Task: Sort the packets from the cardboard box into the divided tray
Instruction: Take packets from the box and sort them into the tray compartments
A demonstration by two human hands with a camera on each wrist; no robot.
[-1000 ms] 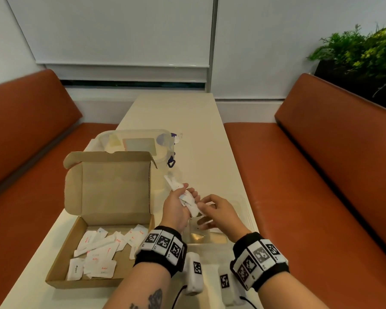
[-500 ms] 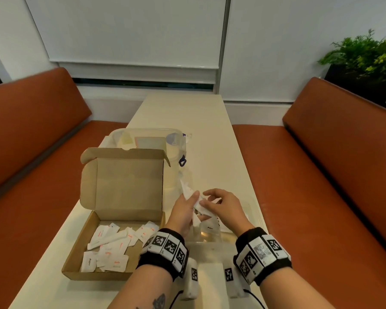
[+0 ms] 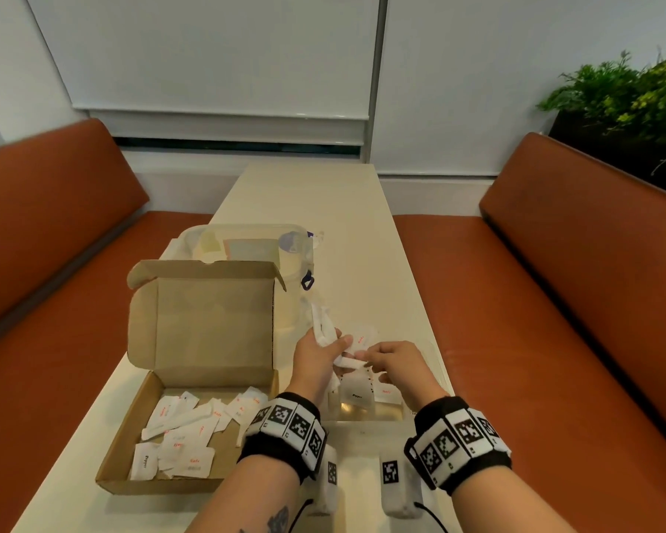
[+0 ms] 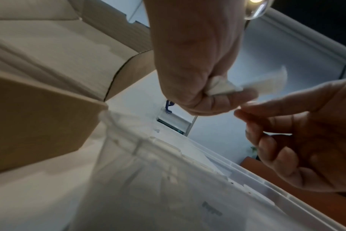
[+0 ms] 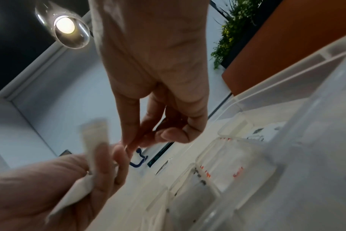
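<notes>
An open cardboard box [image 3: 193, 382] lies at the left of the table with several white packets [image 3: 181, 428] in it. My left hand [image 3: 319, 352] grips a bundle of white packets [image 3: 321, 324] above the clear divided tray [image 3: 396, 411]; the bundle [image 4: 221, 86] also shows in the left wrist view. My right hand [image 3: 366, 357] pinches one packet [image 3: 362, 336] with red lettering beside the bundle. The tray compartments [image 5: 227, 164] hold a few packets, one with black print [image 3: 356, 396] and one with red print [image 3: 386, 390].
A clear lidded plastic container [image 3: 246, 244] with a blue clip [image 3: 307, 282] stands behind the box. Orange benches [image 3: 554, 302] run along both sides of the narrow table [image 3: 323, 194]. A green plant [image 3: 631, 94] is at the far right.
My right hand's thumb and forefinger have closed on a packet at the bundle. My left hand keeps holding the bundle over the tray. The head view has shifted slightly.
</notes>
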